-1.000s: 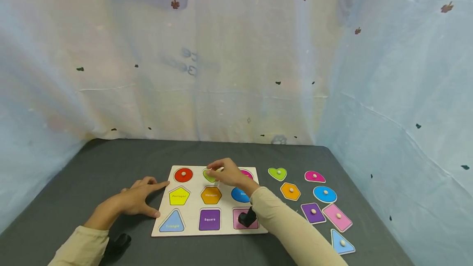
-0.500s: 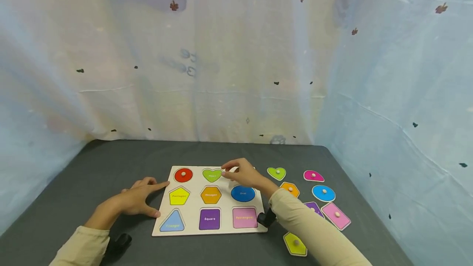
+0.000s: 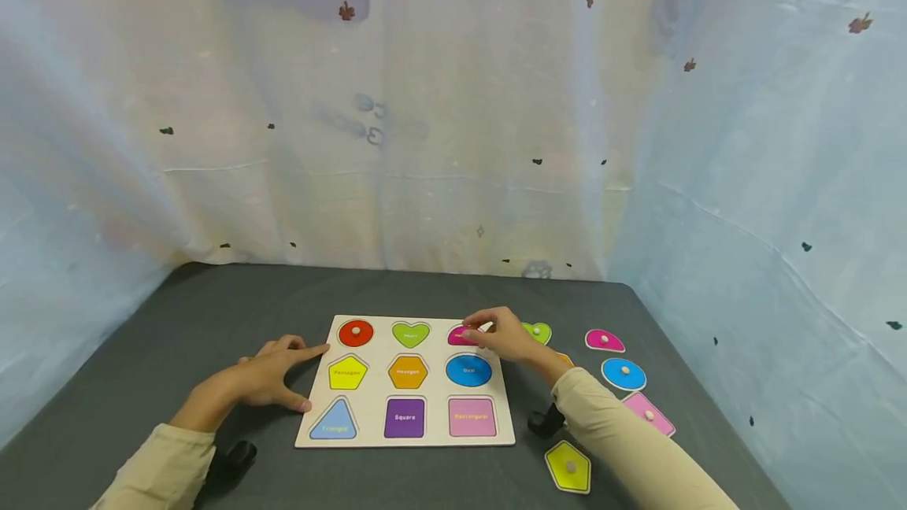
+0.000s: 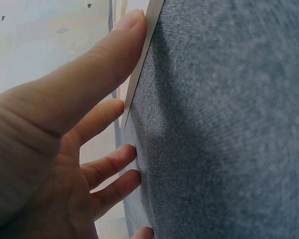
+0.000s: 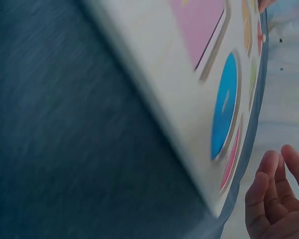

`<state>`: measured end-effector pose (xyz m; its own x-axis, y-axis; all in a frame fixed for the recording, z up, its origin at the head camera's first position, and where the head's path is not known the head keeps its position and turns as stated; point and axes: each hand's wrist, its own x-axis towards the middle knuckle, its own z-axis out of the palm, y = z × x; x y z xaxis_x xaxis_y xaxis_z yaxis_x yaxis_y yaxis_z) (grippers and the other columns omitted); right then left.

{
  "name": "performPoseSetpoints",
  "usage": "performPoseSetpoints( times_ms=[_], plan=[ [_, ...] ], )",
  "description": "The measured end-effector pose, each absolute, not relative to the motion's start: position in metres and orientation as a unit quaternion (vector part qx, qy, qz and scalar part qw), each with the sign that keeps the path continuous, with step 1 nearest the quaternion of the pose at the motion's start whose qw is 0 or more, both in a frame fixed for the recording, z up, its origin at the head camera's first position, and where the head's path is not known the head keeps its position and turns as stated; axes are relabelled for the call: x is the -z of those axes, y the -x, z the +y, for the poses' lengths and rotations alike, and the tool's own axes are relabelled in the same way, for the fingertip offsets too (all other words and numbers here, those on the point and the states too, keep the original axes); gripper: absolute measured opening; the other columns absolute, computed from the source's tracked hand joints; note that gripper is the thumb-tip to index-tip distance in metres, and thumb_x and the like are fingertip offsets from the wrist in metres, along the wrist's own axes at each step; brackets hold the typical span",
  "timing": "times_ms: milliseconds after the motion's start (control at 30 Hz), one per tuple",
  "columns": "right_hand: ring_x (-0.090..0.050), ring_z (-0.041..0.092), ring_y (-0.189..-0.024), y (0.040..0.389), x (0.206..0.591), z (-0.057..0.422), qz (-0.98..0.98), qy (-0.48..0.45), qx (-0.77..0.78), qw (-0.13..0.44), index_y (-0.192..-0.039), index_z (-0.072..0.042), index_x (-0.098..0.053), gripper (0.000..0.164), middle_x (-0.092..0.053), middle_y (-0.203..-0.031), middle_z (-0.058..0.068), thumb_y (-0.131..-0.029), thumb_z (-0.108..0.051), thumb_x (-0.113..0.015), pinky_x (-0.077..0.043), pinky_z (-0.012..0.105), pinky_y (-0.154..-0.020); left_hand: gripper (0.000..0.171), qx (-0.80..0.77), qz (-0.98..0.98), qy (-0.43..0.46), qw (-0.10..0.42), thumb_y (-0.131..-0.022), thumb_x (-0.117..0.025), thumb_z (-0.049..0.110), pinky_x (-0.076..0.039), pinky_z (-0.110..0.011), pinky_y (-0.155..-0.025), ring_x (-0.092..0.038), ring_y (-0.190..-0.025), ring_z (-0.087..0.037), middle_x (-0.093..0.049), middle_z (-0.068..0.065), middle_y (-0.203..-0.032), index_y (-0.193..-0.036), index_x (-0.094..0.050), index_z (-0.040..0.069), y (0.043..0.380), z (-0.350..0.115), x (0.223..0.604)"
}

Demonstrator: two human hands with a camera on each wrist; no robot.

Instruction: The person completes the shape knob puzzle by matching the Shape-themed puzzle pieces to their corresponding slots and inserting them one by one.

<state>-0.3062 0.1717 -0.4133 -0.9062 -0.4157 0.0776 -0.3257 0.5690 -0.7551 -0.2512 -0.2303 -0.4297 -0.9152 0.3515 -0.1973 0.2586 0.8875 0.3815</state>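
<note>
A pale wooden shape puzzle board (image 3: 372, 390) lies on the table, its recesses coloured and labelled. Only the circle recess bears a knobbed piece, the red circle (image 3: 356, 325). My left hand (image 3: 258, 378) rests at the board's left side, thumb and index finger spread along the edge; the left wrist view shows the thumb (image 4: 107, 52) on the rim. Over the board's far right corner is my right hand (image 3: 505, 335), partly covering the magenta recess. In the right wrist view its loosely bent fingers (image 5: 271, 191) have nothing between them.
Knobbed pieces lie right of the board: a green heart (image 3: 540, 334), magenta half circle (image 3: 605, 341), blue oval (image 3: 615, 378), pink rectangle (image 3: 659, 418) and yellow pentagon (image 3: 560, 478). The right forearm partly covers the orange hexagon (image 3: 564, 358). A hanging sheet (image 3: 425, 203) backs the dark table.
My right hand has moved rightward from the heart recess to the board's far right corner, uncovering the heart, oval and rectangle recesses. The yellow pentagon has come into sight. My left hand has stayed put.
</note>
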Motion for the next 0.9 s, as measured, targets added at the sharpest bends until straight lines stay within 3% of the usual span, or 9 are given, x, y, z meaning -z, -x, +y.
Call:
performPoseSetpoints(
  times_ms=[100, 267, 367, 900],
  plan=[
    [-0.064, 0.035, -0.075, 0.308, 0.414, 0.185, 0.881, 0.215, 0.418, 0.051, -0.117, 0.002, -0.065, 0.032, -0.064, -0.105, 0.017, -0.092, -0.018, -0.065, -0.056, 0.043, -0.072, 0.098, -0.172, 0.963, -0.157, 0.133, -0.063, -0.085, 0.049, -0.026, -0.078, -0.084, -0.039, -0.114, -0.036, -0.040, -0.014, -0.131, -0.146, -0.041, 0.022, 0.252, -0.228, 0.428],
    [-0.065, 0.038, -0.078, 0.317, 0.414, 0.205, 0.886, 0.210, 0.413, 0.035, -0.116, 0.002, -0.065, 0.030, -0.065, -0.105, 0.018, -0.093, -0.017, -0.063, -0.056, 0.037, -0.072, 0.099, -0.170, 0.964, -0.155, 0.137, -0.063, -0.085, 0.049, -0.027, -0.077, -0.084, -0.040, -0.115, -0.037, -0.040, -0.015, -0.131, -0.146, -0.041, 0.022, 0.253, -0.226, 0.423],
    [-0.064, 0.038, -0.081, 0.320, 0.413, 0.215, 0.888, 0.191, 0.418, 0.031, -0.118, 0.002, -0.064, 0.031, -0.066, -0.108, 0.016, -0.094, -0.018, -0.062, -0.054, 0.034, -0.073, 0.099, -0.173, 0.963, -0.155, 0.136, -0.062, -0.085, 0.050, -0.026, -0.078, -0.085, -0.039, -0.115, -0.037, -0.040, -0.015, -0.130, -0.146, -0.041, 0.022, 0.253, -0.227, 0.423],
    [-0.065, 0.037, -0.089, 0.326, 0.420, 0.268, 0.886, 0.124, 0.445, 0.032, -0.122, 0.007, -0.060, 0.040, -0.063, -0.116, 0.022, -0.095, -0.023, -0.061, -0.055, 0.045, -0.077, 0.098, -0.181, 0.962, -0.158, 0.131, -0.062, -0.085, 0.049, -0.028, -0.076, -0.082, -0.039, -0.114, -0.036, -0.041, -0.013, -0.129, -0.146, -0.042, 0.022, 0.249, -0.229, 0.427]
  ],
)
